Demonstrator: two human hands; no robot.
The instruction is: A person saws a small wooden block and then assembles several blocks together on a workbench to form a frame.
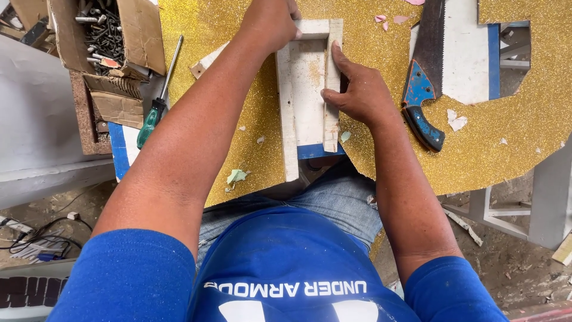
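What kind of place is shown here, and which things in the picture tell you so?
Probably a small craft or sign-making workshop. A hand saw lies on a gold glitter sheet, a cardboard box of screws stands beside a green screwdriver, and both hands, left hand and right hand, press white wooden strips.

- The place is a craft or carpentry workshop, rough and well used.
- A handsaw (430, 65) with a worn blue handle lies on a gold glitter sheet (524, 131) that serves as the work surface.
- A torn cardboard box (128, 36) holds loose screws (101, 33).
- A green-handled screwdriver (156, 101) lies beside the box.
- White wooden strips (288, 113) form a frame on the sheet.
- Paper scraps (236, 176) dot the sheet.
- The floor (512, 268) is dusty, with wood offcuts (465, 225) and cables (36, 238).
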